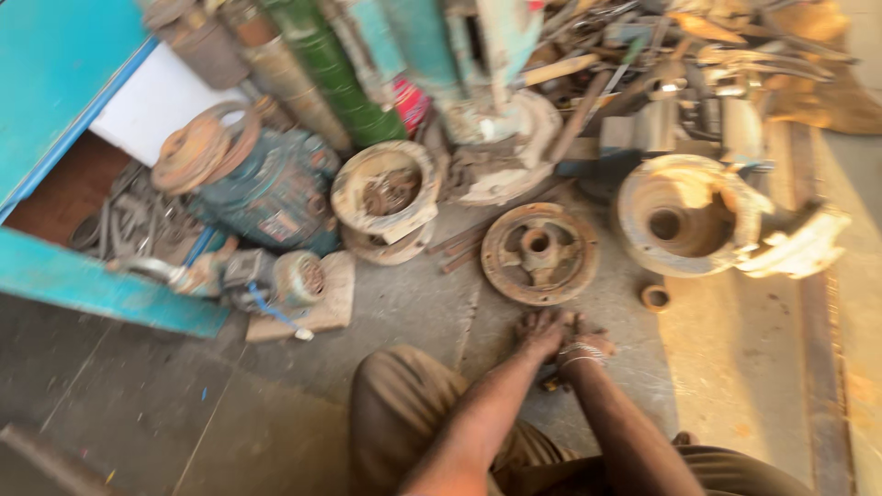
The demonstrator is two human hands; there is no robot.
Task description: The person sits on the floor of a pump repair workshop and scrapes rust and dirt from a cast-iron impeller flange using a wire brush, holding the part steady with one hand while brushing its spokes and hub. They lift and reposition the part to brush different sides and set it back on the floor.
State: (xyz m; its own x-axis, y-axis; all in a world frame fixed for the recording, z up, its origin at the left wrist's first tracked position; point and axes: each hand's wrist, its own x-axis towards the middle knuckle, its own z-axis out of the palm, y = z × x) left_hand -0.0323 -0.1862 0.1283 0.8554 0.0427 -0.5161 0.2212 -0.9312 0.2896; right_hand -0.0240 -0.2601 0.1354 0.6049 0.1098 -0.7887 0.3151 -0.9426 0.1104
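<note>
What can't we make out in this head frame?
- Whatever lies under the hands: left hand and right hand cover it, both motion-blurred.
- Grip of either hand: blur.
- Scrap pile: cut by top edge, smeared.
- Inside the blue cabinet: shadowed, cut by left edge.

Rusty round flanged disc (539,253) with raised centre hub lies flat on concrete floor, just beyond both hands; image blurred.

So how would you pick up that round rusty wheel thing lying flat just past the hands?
Probably by its outer rim. The rusty disc lies flat on the concrete floor, so there is no gap under it to slip fingers into. Come from the near side, where both hands already are, tip up the near edge, then grip the rim on opposite sides. The raised hub in the middle looks too stubby.
</note>
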